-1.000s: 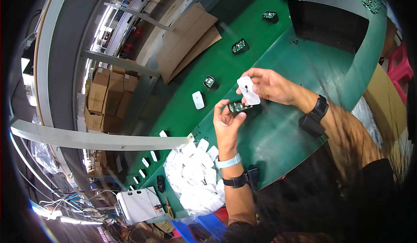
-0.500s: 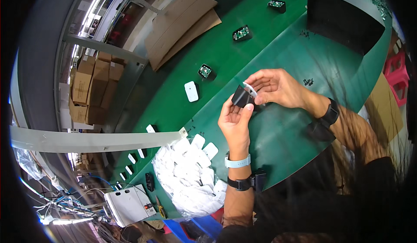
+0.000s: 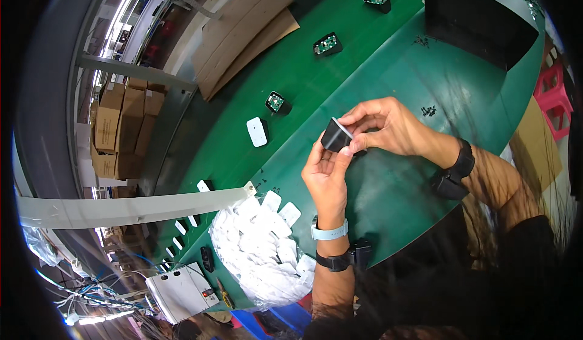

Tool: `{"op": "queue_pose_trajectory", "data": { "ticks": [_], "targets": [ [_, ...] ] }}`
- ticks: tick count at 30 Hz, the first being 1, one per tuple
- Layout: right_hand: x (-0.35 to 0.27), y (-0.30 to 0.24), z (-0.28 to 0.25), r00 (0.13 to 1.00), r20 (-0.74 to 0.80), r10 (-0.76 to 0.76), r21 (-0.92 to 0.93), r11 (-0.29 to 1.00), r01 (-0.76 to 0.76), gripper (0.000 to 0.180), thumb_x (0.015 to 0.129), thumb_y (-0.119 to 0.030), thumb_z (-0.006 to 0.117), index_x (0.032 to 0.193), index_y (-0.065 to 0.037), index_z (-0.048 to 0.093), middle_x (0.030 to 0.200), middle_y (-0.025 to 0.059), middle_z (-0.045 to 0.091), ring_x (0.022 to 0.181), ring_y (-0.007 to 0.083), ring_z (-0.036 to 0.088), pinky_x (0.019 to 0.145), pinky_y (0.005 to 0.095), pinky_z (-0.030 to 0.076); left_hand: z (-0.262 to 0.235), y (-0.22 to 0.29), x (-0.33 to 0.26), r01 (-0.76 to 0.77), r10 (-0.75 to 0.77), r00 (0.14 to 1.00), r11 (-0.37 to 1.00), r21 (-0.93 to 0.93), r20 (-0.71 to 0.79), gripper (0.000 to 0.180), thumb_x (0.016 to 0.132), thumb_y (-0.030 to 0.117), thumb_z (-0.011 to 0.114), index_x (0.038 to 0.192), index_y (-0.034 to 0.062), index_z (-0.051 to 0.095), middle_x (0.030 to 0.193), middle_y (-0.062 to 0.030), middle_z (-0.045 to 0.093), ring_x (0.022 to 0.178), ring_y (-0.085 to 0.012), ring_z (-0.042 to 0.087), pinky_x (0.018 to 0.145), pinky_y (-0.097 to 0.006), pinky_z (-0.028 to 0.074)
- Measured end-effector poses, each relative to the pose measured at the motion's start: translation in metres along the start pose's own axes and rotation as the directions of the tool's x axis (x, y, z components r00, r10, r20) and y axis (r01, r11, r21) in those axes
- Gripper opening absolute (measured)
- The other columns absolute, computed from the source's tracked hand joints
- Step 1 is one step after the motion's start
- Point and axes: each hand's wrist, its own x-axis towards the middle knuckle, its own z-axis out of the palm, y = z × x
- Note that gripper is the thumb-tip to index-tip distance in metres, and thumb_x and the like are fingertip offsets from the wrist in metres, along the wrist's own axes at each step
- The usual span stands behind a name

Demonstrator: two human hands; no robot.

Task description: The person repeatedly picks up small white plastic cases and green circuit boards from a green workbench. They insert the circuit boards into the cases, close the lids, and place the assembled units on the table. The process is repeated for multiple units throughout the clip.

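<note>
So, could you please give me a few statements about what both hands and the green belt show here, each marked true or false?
1. Both the left hand and the right hand grip the small black housing. True.
2. The housing rests flat on the green belt. False: it is held up above it.
3. A pile of white covers lies left of the left forearm. True.
4. The white cover lying alone on the belt is round. False: it is a rounded rectangle.
5. Each wrist is bare. False: both wear bands.
</note>
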Motion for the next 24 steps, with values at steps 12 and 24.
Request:
{"op": "queue_pose_trajectory", "data": {
  "ticks": [12, 24],
  "targets": [
    [0.001, 0.007, -0.006, 0.978, 0.064, -0.196, -0.263, 0.942, 0.206, 0.029, 0.087, -0.001, 0.073, 0.115, 0.005, 0.07, 0.12, 0.0193, 0.069, 0.101, 0.0218, 0.07, 0.088, 0.0317, 0.058, -0.001, -0.007, 0.002, -0.041, 0.035, 0.994, 0.998, -0.052, -0.1, 0.053, 0.096, 0.005, 0.064, 0.145, -0.0002, 0.044, 0.125, -0.0137, 0.061, 0.111, -0.0194, 0.061, 0.093, -0.033, 0.052],
    [0.0, 0.002, -0.005, 0.998, 0.046, -0.034, -0.09, 0.995, 0.038, 0.036, 0.086, -0.002, 0.074, 0.12, 0.006, 0.067, 0.109, 0.0117, 0.071, 0.098, 0.0143, 0.069, 0.083, 0.0267, 0.056, -0.002, -0.003, -0.001, -0.086, 0.088, 0.993, 0.996, 0.03, -0.079, 0.048, 0.092, 0.0, 0.068, 0.137, -0.0034, 0.051, 0.13, -0.0161, 0.059, 0.114, -0.0222, 0.061, 0.098, -0.035, 0.051]
  ]
}}
